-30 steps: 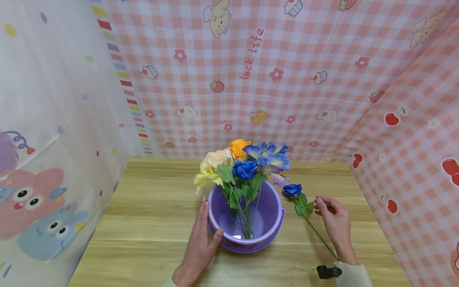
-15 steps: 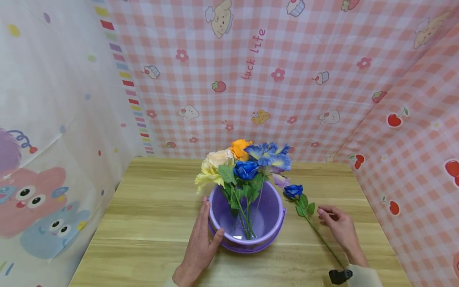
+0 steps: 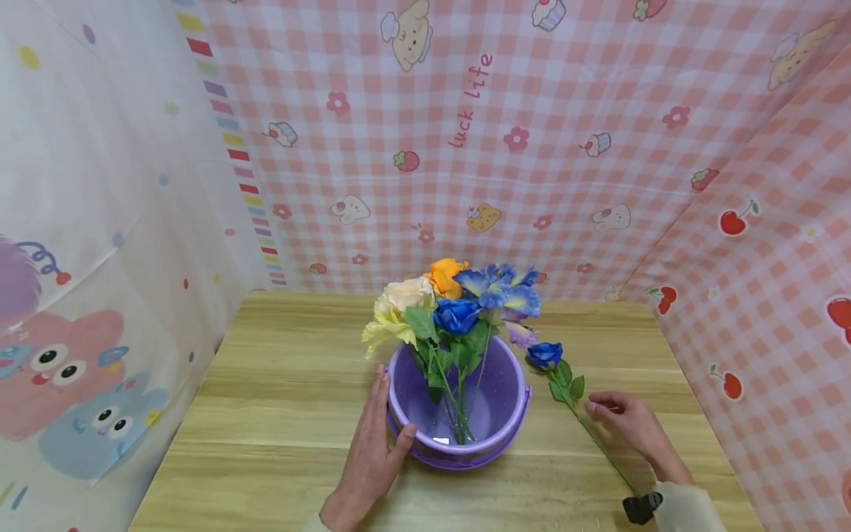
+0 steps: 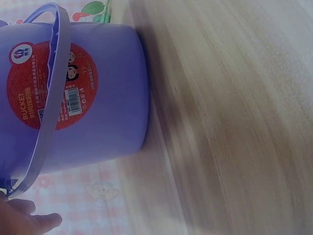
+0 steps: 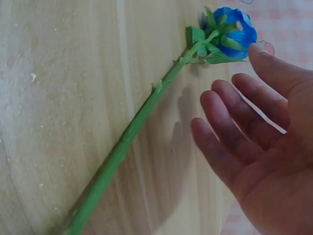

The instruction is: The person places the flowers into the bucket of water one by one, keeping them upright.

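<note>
A purple bucket stands upright on the table, its handle folded down at the front. My left hand rests against its left side, thumb at the rim. Inside the bucket lean several flowers: an orange rose, a cream rose, a yellow flower, a blue rose and a blue iris. Another blue rose lies on the table right of the bucket, its green stem running toward me. My right hand hovers right of that stem, fingers loosely bent, holding nothing.
The wooden table has small specks near its front right. A pink checked cloth hangs behind and on the right, a white patterned cloth on the left. A black wrist device sits at my right sleeve.
My right hand has drawn back from the lying rose's leaves, toward me and slightly right. The rose stays where it lay, and my left hand keeps its place on the bucket.
</note>
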Tool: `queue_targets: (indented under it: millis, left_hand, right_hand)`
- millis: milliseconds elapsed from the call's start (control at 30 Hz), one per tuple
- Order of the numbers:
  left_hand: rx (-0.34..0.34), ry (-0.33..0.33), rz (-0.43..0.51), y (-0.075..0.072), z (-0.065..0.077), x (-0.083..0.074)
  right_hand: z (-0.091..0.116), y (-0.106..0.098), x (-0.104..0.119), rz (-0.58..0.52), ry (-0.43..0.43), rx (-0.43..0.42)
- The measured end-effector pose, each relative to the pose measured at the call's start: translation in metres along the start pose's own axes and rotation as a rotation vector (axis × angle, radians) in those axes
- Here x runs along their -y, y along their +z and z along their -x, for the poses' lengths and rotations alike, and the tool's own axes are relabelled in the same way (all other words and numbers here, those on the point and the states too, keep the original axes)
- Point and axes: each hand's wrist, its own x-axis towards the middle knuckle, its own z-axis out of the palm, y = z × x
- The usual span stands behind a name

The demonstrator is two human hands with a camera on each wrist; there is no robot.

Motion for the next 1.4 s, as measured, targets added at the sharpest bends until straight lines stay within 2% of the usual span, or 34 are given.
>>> queue_targets:
  millis: [100, 200, 367, 633, 1033, 1400]
  left_hand:
    - [0.002, -0.002, 0.001, 0.0, 0.0, 0.0]
    - [0.003, -0.003, 0.002, 0.0, 0.0, 0.0]
    - [-0.001, 0.0, -0.001, 0.0, 0.0, 0.0]
    - [-0.007, 0.004, -0.011, 0.001, 0.0, -0.001]
    - [-0.003, -0.001, -0.017, 0.002, 0.0, 0.0]
    - [0.007, -0.008, -0.012, 0.001, 0.001, 0.0]
  right_hand:
    - [-0.002, 0.002, -0.004, -0.009, 0.009, 0.056]
    - [-0.003, 0.004, -0.007, 0.024, 0.008, 0.074]
    - [-0.003, 0.009, -0.007, 0.062, 0.01, 0.055]
    - [-0.004, 0.013, -0.005, 0.123, 0.076, 0.017]
    - [-0.009, 0.016, -0.004, 0.189, 0.109, 0.016]
    - [-0.008, 0.019, -0.002, 0.197, 0.091, -0.006]
